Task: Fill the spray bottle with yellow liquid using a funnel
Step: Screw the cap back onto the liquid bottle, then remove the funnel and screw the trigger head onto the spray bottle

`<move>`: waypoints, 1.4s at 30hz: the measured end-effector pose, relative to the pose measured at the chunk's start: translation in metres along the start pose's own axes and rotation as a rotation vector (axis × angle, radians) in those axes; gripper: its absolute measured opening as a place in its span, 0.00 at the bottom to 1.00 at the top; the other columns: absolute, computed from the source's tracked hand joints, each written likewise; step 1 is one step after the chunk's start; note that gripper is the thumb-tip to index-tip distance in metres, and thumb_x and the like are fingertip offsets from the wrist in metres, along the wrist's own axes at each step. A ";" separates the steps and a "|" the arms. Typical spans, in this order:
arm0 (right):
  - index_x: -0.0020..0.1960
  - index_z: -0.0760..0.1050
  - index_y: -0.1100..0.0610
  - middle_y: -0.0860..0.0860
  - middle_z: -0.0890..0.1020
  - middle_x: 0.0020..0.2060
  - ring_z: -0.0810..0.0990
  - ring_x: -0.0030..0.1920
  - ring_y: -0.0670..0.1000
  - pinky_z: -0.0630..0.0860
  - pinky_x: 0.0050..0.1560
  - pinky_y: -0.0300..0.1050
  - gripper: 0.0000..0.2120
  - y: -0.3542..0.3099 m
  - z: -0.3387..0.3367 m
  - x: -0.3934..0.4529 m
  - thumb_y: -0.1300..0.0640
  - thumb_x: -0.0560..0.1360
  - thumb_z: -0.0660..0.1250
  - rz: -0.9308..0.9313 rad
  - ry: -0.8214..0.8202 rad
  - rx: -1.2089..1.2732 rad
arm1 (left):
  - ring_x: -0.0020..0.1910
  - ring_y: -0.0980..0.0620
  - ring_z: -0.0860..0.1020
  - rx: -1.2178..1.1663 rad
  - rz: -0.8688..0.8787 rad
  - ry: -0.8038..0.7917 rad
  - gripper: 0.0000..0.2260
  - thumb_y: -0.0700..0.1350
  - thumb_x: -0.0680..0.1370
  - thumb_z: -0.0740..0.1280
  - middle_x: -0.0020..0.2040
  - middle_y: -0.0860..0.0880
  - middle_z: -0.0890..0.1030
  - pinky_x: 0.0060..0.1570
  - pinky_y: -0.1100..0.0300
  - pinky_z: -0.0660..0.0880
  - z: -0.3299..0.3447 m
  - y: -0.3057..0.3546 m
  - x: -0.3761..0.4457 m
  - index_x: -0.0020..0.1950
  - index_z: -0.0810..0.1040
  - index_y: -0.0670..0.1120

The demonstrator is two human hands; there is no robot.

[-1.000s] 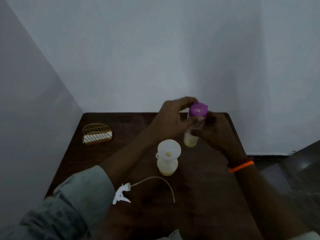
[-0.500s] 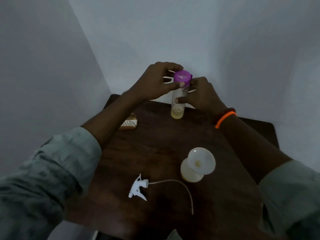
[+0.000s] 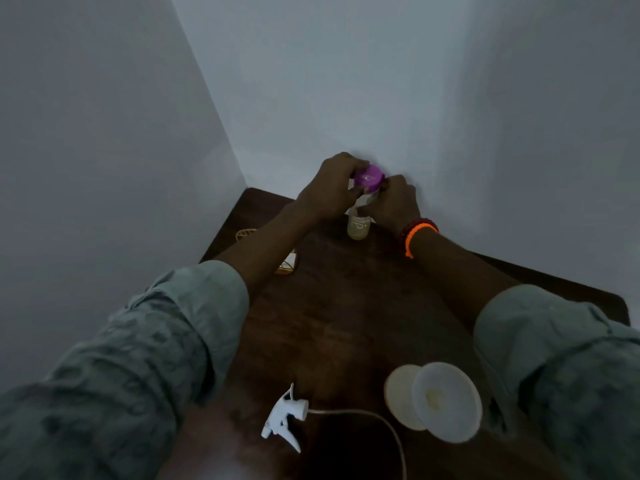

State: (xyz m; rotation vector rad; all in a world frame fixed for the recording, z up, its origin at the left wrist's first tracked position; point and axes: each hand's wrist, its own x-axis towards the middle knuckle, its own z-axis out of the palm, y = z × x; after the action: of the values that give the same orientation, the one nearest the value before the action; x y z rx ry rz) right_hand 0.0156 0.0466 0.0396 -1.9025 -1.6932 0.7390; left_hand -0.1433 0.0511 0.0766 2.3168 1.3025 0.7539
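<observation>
At the far end of the dark wooden table (image 3: 346,306), the left hand (image 3: 329,192) pinches the purple cap (image 3: 369,174) of a clear bottle (image 3: 358,226) with yellow liquid low inside, while the right hand (image 3: 394,202) grips the bottle's upper body. Nearer, the white spray head (image 3: 284,415) lies left of the spray bottle (image 3: 401,396), which carries the funnel (image 3: 446,401)

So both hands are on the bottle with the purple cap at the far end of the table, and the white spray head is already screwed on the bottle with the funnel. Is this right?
Not fully. Both hands, left and right, are on the bottle with the purple cap. But the head view shows the white spray head lying loose on the table, beside the bottle with the funnel, not screwed on.
</observation>
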 end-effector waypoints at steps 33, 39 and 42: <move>0.49 0.84 0.56 0.55 0.87 0.41 0.86 0.43 0.54 0.83 0.46 0.50 0.09 0.059 -0.115 -0.259 0.52 0.72 0.75 0.392 -0.040 0.390 | 0.44 0.56 0.85 -0.511 -0.529 -0.292 0.10 0.48 0.76 0.73 0.47 0.52 0.86 0.48 0.53 0.83 0.013 0.112 -0.192 0.57 0.83 0.52; 0.51 0.84 0.52 0.45 0.86 0.44 0.84 0.44 0.44 0.75 0.41 0.38 0.07 0.068 -0.111 -0.326 0.52 0.76 0.71 0.449 -0.056 0.498 | 0.43 0.47 0.86 -0.739 -0.684 -0.304 0.06 0.48 0.77 0.72 0.42 0.46 0.87 0.48 0.45 0.83 0.031 0.150 -0.238 0.51 0.85 0.48; 0.51 0.85 0.54 0.51 0.87 0.42 0.85 0.43 0.51 0.81 0.43 0.46 0.07 0.070 -0.108 -0.340 0.54 0.76 0.71 0.445 -0.024 0.506 | 0.43 0.46 0.86 -0.751 -0.676 -0.310 0.06 0.49 0.77 0.72 0.43 0.46 0.87 0.46 0.48 0.84 0.032 0.165 -0.242 0.50 0.86 0.48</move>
State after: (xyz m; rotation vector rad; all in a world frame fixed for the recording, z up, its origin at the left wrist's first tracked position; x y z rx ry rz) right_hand 0.1101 -0.2995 0.0981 -1.9008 -0.9610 1.2261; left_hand -0.1180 -0.2427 0.0790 1.2313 1.2493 0.4953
